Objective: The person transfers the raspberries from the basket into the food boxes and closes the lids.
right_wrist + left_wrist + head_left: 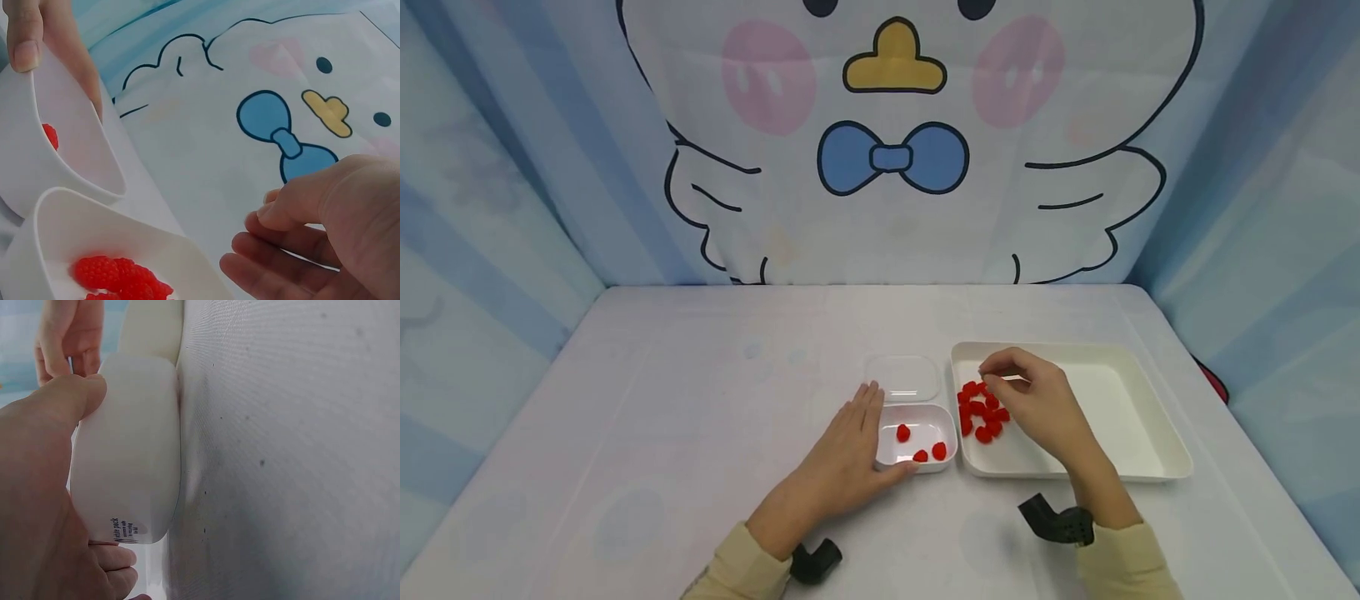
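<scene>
My left hand (842, 454) holds a small white plastic box (953, 454) at its left end. The thumb lies along the near rim and the fingers reach along the left side; small printed text shows on the box wall in the left wrist view. Inside are 3 red raspberries (903, 432), spaced apart. My right hand (1037, 404) is above the left part of a larger white tray (1123, 417), thumb and forefinger tips close together. No berry shows between them in the right wrist view. Several raspberries (119, 275) are heaped beneath that hand at the tray's left end.
A clear lid (904, 377) lies just behind the small box. The tray stands close against the box's right side. White cloth (685, 400) covers the table, and a printed curtain (895, 225) hangs at the back edge.
</scene>
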{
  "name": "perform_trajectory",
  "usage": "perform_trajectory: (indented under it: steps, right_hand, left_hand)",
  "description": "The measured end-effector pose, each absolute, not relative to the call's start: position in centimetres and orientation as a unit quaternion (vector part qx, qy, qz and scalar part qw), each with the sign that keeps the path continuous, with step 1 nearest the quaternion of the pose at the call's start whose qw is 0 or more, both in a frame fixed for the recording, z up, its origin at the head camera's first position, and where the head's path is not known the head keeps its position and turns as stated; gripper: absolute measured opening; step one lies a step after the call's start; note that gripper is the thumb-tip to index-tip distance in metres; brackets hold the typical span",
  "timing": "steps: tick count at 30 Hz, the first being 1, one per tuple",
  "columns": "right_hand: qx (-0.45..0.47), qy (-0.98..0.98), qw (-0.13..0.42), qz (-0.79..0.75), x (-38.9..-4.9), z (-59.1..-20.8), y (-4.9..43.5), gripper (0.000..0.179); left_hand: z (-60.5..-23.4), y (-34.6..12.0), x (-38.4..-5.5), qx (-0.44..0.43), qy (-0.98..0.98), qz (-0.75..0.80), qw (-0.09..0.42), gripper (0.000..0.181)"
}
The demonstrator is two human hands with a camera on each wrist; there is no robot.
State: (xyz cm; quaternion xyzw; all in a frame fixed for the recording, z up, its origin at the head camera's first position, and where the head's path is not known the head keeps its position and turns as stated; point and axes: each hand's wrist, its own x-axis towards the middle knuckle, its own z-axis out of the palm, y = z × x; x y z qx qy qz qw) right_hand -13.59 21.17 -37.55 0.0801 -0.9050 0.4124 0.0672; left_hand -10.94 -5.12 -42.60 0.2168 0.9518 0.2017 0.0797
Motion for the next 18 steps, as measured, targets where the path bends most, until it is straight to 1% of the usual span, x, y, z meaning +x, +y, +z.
perform_trajectory:
  steps: [9,15,18]
  right_hand:
    - [0.041,-0.915,0.07,0.396,-14.0,-38.0,22.3,0.017]
    - [0.012,-0.916,0.081,0.393,-14.4,-39.1,22.9,0.017]
    - [0.003,-0.914,0.077,0.398,-14.7,-39.6,23.0,0.018]
  left_hand:
    - [-42.4,-5.1,-10.9,0.223,0.951,0.2,0.073,0.106]
    - [-42.5,-5.1,-10.9,0.224,0.95,0.204,0.074,0.106]
    - [-42.5,-5.1,-10.9,0.223,0.951,0.201,0.073,0.106]
